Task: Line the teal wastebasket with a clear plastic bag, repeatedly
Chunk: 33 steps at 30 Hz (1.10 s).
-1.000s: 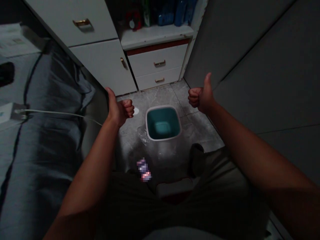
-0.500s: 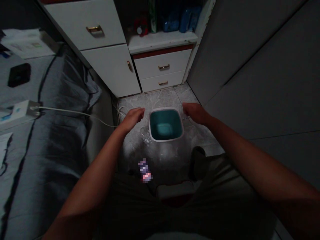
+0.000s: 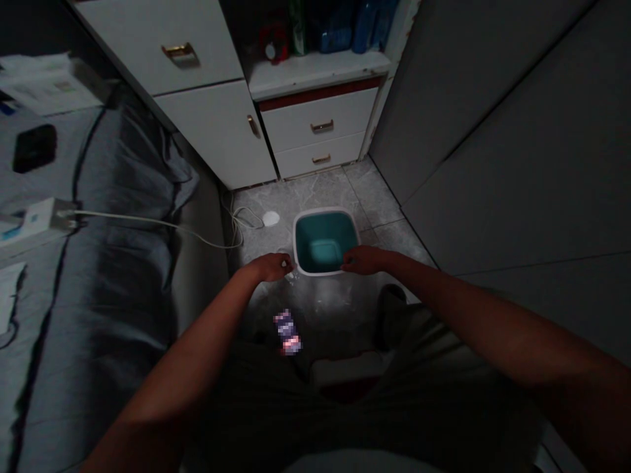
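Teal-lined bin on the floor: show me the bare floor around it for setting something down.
Bare tile lies between the bin and the drawers, and to its right up to the grey wall panel. Crowded left of it: coiled white cable, white disc. Front rim crowded too: left hand and right hand.

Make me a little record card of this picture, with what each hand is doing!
Left hand: at the wastebasket's near left corner; grip unclear
Right hand: at the wastebasket's near edge; grip unclear
Wastebasket: square, teal inside, white rim
Floor: grey marble-look tiles
Ahead: white drawers with brass handles
Left side: grey bedding, white power adapter with white cable
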Each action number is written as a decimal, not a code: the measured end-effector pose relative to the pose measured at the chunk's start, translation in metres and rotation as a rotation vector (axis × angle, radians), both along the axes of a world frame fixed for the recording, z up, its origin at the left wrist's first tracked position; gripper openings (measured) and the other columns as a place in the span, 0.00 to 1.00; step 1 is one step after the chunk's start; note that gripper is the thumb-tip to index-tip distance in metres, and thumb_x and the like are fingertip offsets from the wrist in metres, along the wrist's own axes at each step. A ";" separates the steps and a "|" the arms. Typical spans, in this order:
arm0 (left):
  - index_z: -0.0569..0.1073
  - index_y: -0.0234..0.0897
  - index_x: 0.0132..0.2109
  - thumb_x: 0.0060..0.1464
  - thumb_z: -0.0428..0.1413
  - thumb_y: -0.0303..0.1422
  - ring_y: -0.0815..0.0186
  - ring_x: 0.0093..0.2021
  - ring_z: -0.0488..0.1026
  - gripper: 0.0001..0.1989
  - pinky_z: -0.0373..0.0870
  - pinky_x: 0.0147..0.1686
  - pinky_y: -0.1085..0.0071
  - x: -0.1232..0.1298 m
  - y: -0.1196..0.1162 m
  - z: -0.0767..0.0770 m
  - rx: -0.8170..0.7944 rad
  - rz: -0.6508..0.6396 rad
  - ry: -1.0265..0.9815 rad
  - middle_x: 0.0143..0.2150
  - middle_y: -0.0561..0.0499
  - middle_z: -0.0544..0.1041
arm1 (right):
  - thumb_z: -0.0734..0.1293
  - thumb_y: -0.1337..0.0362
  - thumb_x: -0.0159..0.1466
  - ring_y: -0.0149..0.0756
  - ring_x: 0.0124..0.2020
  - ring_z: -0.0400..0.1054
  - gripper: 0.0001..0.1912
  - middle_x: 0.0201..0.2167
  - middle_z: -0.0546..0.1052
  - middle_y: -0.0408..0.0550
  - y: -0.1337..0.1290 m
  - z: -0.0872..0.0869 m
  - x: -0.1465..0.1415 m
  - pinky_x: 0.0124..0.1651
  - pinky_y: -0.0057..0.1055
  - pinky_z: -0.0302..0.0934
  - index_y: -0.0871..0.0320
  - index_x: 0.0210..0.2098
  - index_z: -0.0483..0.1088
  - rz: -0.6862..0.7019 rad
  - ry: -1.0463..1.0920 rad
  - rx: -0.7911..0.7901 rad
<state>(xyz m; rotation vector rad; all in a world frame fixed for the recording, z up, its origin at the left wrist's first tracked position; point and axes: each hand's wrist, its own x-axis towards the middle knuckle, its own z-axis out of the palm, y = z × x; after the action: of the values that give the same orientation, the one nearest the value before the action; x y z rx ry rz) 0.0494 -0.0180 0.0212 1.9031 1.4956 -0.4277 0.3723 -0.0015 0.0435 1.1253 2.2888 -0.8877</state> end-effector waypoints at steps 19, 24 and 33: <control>0.75 0.42 0.65 0.68 0.52 0.43 0.49 0.60 0.76 0.24 0.70 0.61 0.57 -0.015 0.016 -0.025 0.181 0.138 0.026 0.62 0.36 0.73 | 0.72 0.59 0.65 0.26 0.21 0.67 0.10 0.33 0.80 0.45 0.058 0.096 0.028 0.26 0.24 0.59 0.57 0.41 0.80 -0.288 0.472 -0.273; 0.74 0.46 0.66 0.68 0.52 0.44 0.49 0.59 0.77 0.24 0.70 0.61 0.55 -0.015 0.014 -0.031 0.141 0.183 0.068 0.64 0.36 0.71 | 0.70 0.59 0.67 0.25 0.19 0.66 0.10 0.27 0.77 0.43 0.072 0.107 0.030 0.26 0.24 0.59 0.59 0.40 0.81 -0.443 0.639 -0.033; 0.78 0.40 0.61 0.69 0.50 0.38 0.54 0.57 0.79 0.20 0.72 0.56 0.63 -0.019 0.021 -0.035 0.125 0.172 0.006 0.58 0.40 0.83 | 0.64 0.70 0.65 0.41 0.48 0.76 0.23 0.57 0.79 0.57 0.098 0.090 0.019 0.55 0.38 0.70 0.60 0.57 0.79 -0.554 0.778 0.531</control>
<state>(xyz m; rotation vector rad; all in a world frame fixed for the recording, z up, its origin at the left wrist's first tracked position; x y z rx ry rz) 0.0302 0.0032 -0.0139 1.8489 1.7091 -0.2668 0.3912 0.0960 0.1339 1.9845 3.0106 -1.0812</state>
